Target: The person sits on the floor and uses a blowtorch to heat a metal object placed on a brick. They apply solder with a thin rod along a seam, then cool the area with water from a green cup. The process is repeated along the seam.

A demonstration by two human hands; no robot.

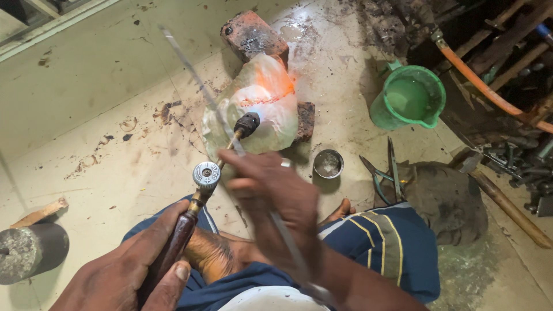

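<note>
Two bricks [253,34], green jug [410,98], steel cup [328,163] ring the heated block [259,106].

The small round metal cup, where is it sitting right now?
In the head view the small metal cup stands on the floor just right of the right hand, below the dark brick and left of the pliers.

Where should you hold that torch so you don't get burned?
Probably by the dark wooden handle at the near end of the torch, coming from the person's side. The left hand grips there; the black nozzle points away at the glowing white block.
</note>
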